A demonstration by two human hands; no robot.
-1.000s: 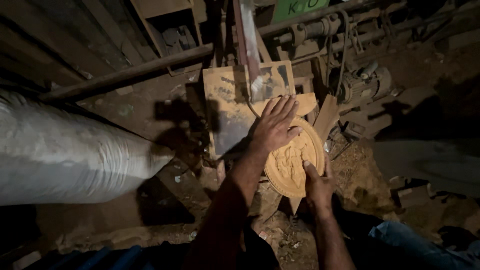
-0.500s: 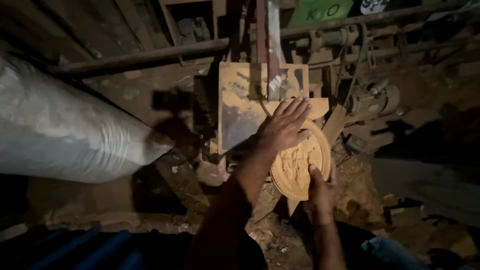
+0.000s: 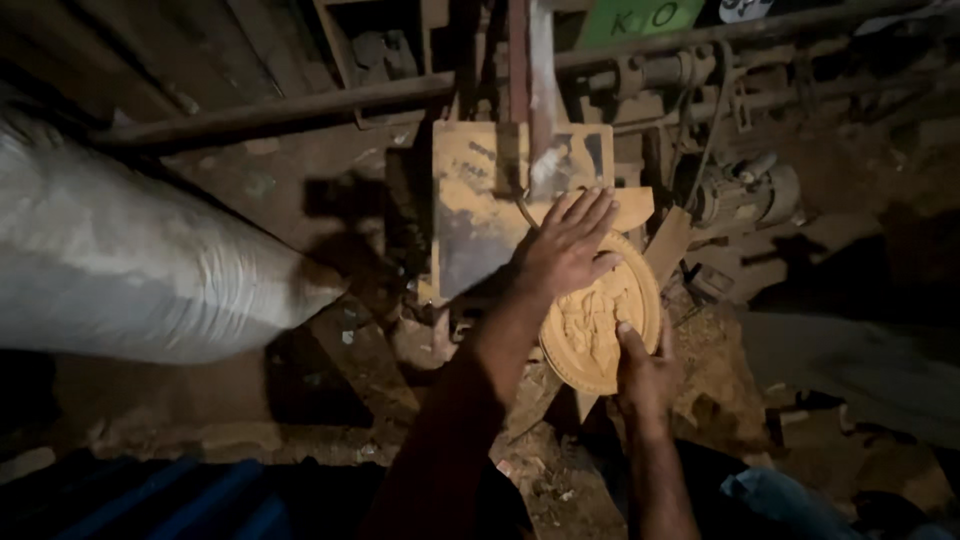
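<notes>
Left hand (image 3: 568,250) flat, fingers (image 3: 590,212) spread, palm down; right hand (image 3: 645,372) curled, gripping.

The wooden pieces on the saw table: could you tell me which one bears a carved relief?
The round wooden plaque under both hands; the flat boards behind it are plain, uncarved and straight-edged.

Ochre wood against a dim, rust-brown workshop

The round carved plaque (image 3: 600,320) was a warm yellow-ochre, its face patterned with raised relief figures inside a plain rim. The flat wooden board (image 3: 480,205) behind it showed the same ochre, blotched with dark grey stains. The big sack (image 3: 130,260) was pale grey-white with a fine woven texture. A green sign (image 3: 640,17) sat at the top edge, blue bars (image 3: 170,500) at the bottom, and the motor (image 3: 745,190) was dull grey-brown.
</notes>
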